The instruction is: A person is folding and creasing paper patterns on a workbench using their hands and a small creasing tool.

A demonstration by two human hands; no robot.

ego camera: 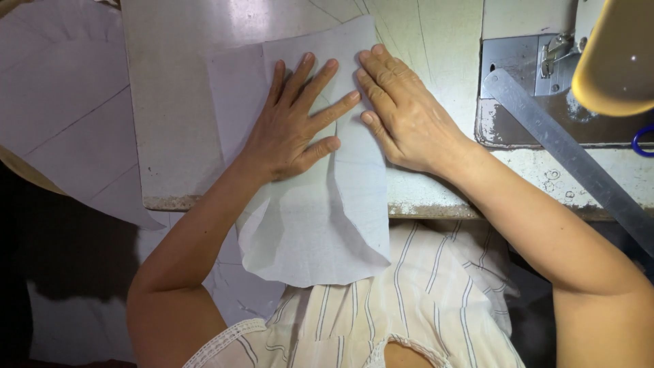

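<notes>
Hands (293, 129) (402, 112) flat on white fabric (306, 225).

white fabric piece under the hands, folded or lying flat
Lying spread flat. The white fabric piece lies smooth under the left hand and right hand, its lower end hanging over the table edge.

steel ruler (572, 153) cut off at right edge, yellow lamp shade (616, 58) cropped and blurred

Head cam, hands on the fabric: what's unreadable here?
- Fabric piece under the left hand and right hand: covered by both palms.
- Metal ruler: lower end cut off by the right frame edge.
- Yellow object, top right: cropped and blurred, kind unclear.
</notes>
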